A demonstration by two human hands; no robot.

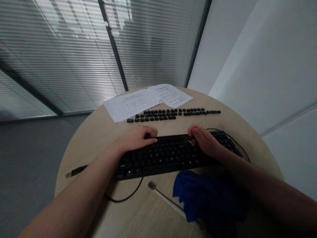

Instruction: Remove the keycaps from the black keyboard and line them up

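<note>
A black keyboard (pixel 158 158) lies at a slant on the round table, with the keys gone from its far rows. My left hand (pixel 138 137) grips its far left edge, thumb on top and fingers curled beyond the edge. In my right hand (pixel 201 138) is a small wire keycap puller (pixel 185 140), pinched between thumb and fingers. Its thin wire loops reach down to the keys right of the keyboard's middle. Loose black keycaps (pixel 158 115) lie in rows behind the keyboard.
Printed papers (pixel 138 100) lie at the table's (pixel 81 145) far side. Nearer me are a toothbrush (pixel 168 200) and a crumpled blue cloth (pixel 205 195). The keyboard's cable (pixel 126 199) curls in front, and a USB plug (pixel 74 172) rests beside my left forearm.
</note>
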